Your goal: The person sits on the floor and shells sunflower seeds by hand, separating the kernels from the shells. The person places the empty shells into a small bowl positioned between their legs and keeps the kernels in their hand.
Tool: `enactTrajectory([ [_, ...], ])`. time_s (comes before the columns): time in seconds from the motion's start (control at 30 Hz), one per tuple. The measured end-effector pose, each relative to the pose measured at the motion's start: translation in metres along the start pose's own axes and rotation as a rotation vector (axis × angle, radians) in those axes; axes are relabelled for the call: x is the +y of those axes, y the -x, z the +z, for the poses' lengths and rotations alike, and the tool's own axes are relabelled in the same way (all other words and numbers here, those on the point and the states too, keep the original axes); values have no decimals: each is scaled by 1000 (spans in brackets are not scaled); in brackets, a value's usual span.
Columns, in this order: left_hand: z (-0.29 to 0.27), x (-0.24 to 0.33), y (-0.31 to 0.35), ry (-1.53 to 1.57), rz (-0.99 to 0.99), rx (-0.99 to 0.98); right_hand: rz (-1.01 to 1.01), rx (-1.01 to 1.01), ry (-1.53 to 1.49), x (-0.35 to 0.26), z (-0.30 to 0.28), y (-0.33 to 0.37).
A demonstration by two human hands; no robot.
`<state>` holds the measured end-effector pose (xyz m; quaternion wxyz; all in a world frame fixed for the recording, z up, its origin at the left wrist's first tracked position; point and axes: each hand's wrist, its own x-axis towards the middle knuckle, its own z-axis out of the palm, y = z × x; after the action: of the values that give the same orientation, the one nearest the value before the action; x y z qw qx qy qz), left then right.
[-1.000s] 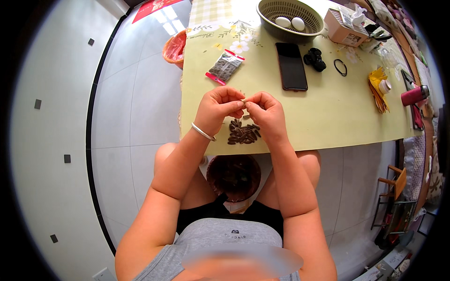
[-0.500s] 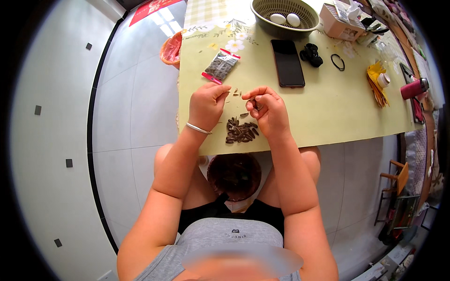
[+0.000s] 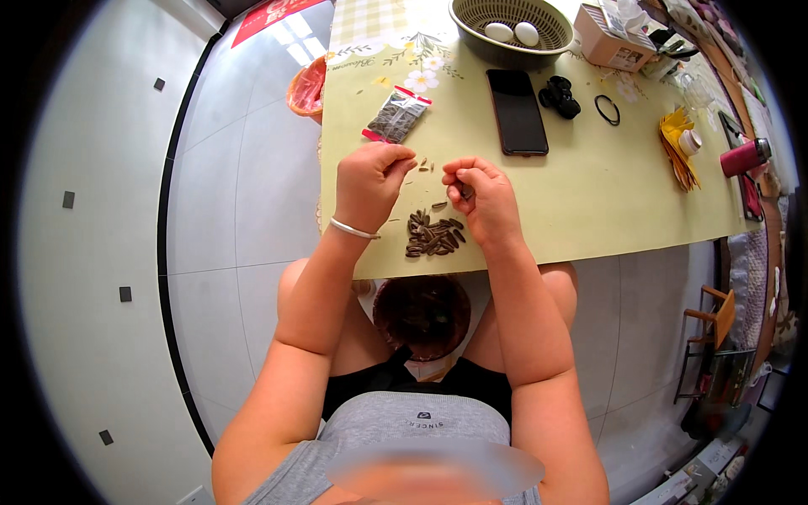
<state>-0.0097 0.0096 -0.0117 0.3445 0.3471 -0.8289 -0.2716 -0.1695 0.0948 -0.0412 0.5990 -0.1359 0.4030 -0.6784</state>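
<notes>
Dark striped sunflower seeds [image 3: 433, 235] lie in a small pile near the table's front edge, between my forearms. Left of the pile and farther back, my left hand [image 3: 369, 181] is closed in a pinch over a few pale kernels [image 3: 423, 167]; what its fingertips hold is too small to make out. My right hand [image 3: 486, 202] is curled, thumb against the fingers, and a dark sunflower seed [image 3: 466, 192] shows inside the curl. A clear packet [image 3: 397, 116] with pink ends, full of dark seeds, lies just beyond my left hand.
Beyond my hands are a black phone [image 3: 516, 114], a small black object [image 3: 560, 98], a hair tie [image 3: 607, 110] and a basket [image 3: 471, 40] with two eggs. A tissue box [image 3: 613, 42] and a dark red flask [image 3: 744, 158] stand right. A bin [image 3: 421, 318] sits between my knees.
My left hand has shifted slightly away from the pile. My right hand's index finger has drawn in, so its fingers are closer together. The seed pile has not visibly changed.
</notes>
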Motion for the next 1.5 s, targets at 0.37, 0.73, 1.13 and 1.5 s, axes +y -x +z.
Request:
enactTrajectory([
  [0.37,15,18,15,-113,74,-241,-15,8,-203,-3,-15,-3],
  [0.73,25,15,18,-171,96,-140,-70,33,105,-3,-5,3],
  [1.13,24,21,19,-173,251,105,-143,23,258,9,2,6],
  [1.5,27,22,23,-122,235,92,-251,35,433,15,6,6],
])
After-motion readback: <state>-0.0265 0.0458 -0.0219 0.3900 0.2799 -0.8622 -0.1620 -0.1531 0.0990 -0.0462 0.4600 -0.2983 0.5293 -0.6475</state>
